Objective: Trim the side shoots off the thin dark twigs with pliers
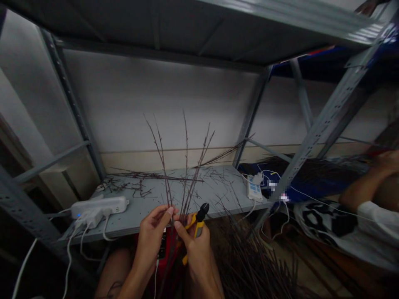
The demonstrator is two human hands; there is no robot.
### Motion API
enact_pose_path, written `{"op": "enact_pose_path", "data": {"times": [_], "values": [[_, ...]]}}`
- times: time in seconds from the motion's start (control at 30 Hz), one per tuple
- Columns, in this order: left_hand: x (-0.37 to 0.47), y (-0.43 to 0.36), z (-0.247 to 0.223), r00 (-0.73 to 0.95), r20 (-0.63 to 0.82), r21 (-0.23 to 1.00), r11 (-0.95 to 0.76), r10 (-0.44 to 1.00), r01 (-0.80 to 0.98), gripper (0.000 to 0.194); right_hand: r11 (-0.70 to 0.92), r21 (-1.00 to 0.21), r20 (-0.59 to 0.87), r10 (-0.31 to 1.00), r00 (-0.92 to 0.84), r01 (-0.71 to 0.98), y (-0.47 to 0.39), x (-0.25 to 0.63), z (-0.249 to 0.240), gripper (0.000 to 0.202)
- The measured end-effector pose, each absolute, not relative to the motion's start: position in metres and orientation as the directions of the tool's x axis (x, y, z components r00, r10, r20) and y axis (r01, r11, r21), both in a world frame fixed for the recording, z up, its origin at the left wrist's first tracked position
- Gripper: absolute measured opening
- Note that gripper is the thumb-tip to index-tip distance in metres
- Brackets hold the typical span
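Note:
My left hand (154,226) is closed, thumb and fingers pinching thin dark twigs (164,168) that stand upright and fan out above it. Beside it, nearly touching, my right hand (198,243) is wrapped round a pair of diagonal cutting pliers (199,224) with yellow and grey handles. The black jaws of the pliers point up and to the right. More long twigs (196,174) rise from between the fingers of my right hand. Behind my hands, a red object with a dark screen or panel (162,245) is partly hidden.
A grey metal shelf (149,203) carries cut twig pieces (137,187), a white power strip (99,205) at left and another power strip (254,189) at right. A large bundle of twigs (258,265) lies low at right. Another person's arm (364,182) shows at far right.

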State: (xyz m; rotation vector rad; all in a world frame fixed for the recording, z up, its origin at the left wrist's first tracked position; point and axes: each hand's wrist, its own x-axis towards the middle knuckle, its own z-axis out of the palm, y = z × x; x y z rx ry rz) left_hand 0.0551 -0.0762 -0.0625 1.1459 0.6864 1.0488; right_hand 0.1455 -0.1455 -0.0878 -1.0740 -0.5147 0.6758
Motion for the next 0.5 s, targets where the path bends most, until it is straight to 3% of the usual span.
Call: {"op": "enact_pose_path", "data": {"times": [0.1, 0.5], "values": [[0.055, -0.073, -0.059, 0.379, 0.079, 0.939, 0.059, 0.922, -0.339, 0.032, 0.331, -0.897, 0.059, 0.746, 0.663, -0.292, -0.142, 0.147, -0.086, 0.046], [0.062, -0.049, -0.042, 0.347, 0.136, 0.861, 0.063, 0.928, -0.505, 0.031, 0.386, -0.917, 0.245, 0.746, 0.619, -0.102, -0.134, 0.151, -0.073, 0.037]]}}
